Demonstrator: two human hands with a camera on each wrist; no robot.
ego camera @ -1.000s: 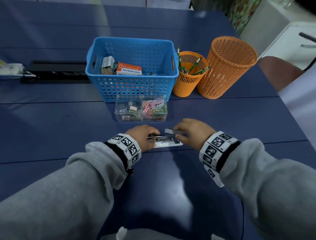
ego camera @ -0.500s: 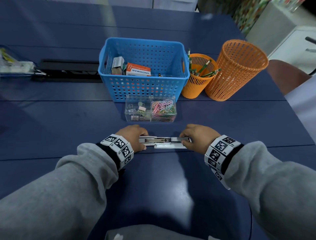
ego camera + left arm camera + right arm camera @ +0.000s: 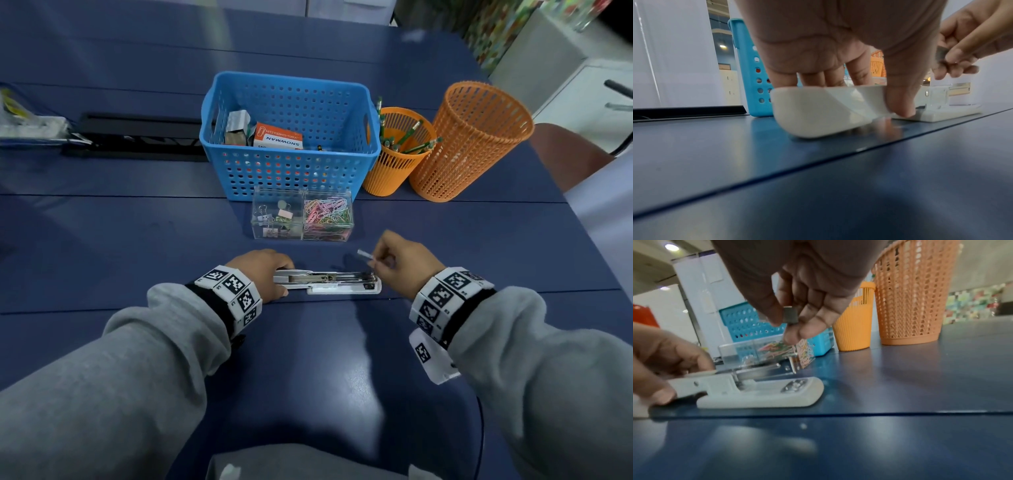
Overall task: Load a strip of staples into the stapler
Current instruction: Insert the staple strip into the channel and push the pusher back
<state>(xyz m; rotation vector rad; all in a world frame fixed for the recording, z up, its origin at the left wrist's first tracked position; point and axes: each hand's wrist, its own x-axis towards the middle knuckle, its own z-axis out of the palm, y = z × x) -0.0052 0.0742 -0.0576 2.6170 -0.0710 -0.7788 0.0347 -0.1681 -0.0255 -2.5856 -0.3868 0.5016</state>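
We pin the white stapler [image 3: 327, 282] flat on the blue surface [image 3: 308, 359] with our left hand [image 3: 260, 277] gripping its folded-back top cover, so the metal magazine lies open and steady. Our right hand [image 3: 400, 265] pinches the staple strip [image 3: 364, 254] just above the magazine's front end — poised, we judge, to drop it in.

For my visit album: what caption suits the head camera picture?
Left hand steadies the opened stapler while the right hand pinches a staple strip above it.
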